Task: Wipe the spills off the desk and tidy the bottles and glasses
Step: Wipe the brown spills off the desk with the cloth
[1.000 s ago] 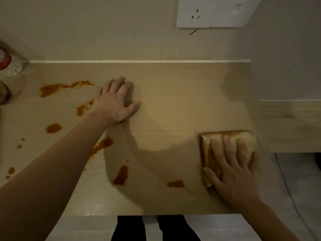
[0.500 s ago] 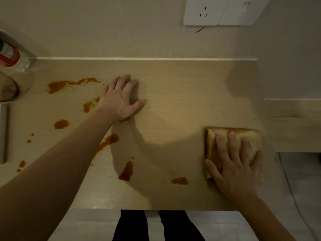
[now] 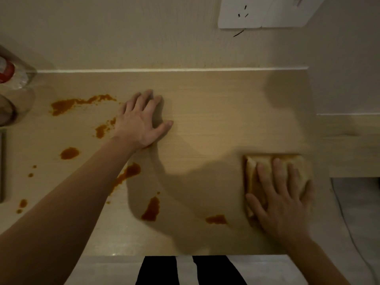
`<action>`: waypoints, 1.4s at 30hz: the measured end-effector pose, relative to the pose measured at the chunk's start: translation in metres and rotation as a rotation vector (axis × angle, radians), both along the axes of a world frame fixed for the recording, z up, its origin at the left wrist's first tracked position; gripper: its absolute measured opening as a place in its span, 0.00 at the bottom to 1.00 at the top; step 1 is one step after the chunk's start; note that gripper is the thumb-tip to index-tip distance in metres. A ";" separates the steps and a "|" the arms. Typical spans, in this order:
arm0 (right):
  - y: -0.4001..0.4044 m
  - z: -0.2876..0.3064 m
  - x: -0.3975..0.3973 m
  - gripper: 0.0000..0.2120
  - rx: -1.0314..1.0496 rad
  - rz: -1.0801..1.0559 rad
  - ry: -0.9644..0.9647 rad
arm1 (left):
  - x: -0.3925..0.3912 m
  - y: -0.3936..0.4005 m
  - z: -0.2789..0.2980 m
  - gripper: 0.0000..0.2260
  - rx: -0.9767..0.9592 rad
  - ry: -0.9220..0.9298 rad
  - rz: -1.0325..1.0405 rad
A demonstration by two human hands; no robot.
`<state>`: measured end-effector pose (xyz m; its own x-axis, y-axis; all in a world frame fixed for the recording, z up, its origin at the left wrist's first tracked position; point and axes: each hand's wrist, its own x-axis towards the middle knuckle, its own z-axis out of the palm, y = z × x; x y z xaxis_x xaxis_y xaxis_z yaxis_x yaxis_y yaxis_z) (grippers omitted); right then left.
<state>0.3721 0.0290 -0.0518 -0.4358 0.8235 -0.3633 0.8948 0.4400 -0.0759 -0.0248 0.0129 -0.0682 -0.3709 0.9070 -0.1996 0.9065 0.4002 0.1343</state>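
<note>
A folded tan cloth (image 3: 253,175) lies near the right edge of the light wooden desk (image 3: 216,112). My right hand (image 3: 281,200) presses flat on it with straight, spread fingers. My left hand (image 3: 141,120) rests flat on the desk's middle, fingers straight. Orange-brown spills mark the left and front: a long streak (image 3: 67,104), a blob (image 3: 69,153), a smear (image 3: 151,209) and a small patch (image 3: 216,219). A clear bottle with a red label (image 3: 12,74) and a glass (image 3: 8,110) sit at the far left edge, both cut off.
A white wall socket (image 3: 242,13) is mounted above the desk at the right. Lower wooden furniture (image 3: 349,145) adjoins the desk's right side, with a cable (image 3: 345,214) on the floor below. A dark flat object (image 3: 2,165) lies at the left edge. My legs (image 3: 185,270) stand in front.
My right hand has slid the cloth slightly away from me along the desk's right side. My left hand stays planted; the view has shifted a little.
</note>
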 end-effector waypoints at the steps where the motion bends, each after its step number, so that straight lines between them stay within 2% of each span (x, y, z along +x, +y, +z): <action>1: 0.012 -0.001 -0.003 0.39 0.000 -0.022 -0.007 | 0.000 0.000 0.001 0.41 0.001 0.002 0.001; 5: 0.024 -0.006 -0.009 0.39 0.012 -0.036 -0.009 | 0.002 0.000 0.005 0.39 -0.012 -0.005 -0.001; 13: -0.051 -0.009 0.003 0.37 0.088 0.030 0.012 | 0.005 0.000 0.008 0.37 -0.007 -0.004 -0.005; 17: -0.056 -0.013 -0.008 0.37 0.124 0.011 0.012 | 0.006 0.000 0.007 0.40 -0.009 -0.011 0.010; 24: -0.096 -0.021 -0.066 0.38 0.123 0.135 0.131 | 0.006 0.000 0.007 0.42 0.003 -0.023 0.031; 28: -0.097 -0.024 -0.059 0.38 0.131 0.150 0.139 | 0.005 0.000 0.008 0.43 -0.010 -0.027 0.018; 33: -0.075 -0.021 -0.049 0.38 0.151 0.112 0.099 | 0.005 -0.001 0.016 0.37 -0.018 -0.087 -0.003; 37: -0.067 -0.021 -0.057 0.38 0.145 0.085 0.080 | 0.016 -0.012 0.031 0.30 0.131 -0.169 -0.079; 42: -0.076 -0.020 -0.106 0.37 0.118 0.151 0.121 | 0.044 -0.023 0.042 0.28 0.167 -0.218 -0.031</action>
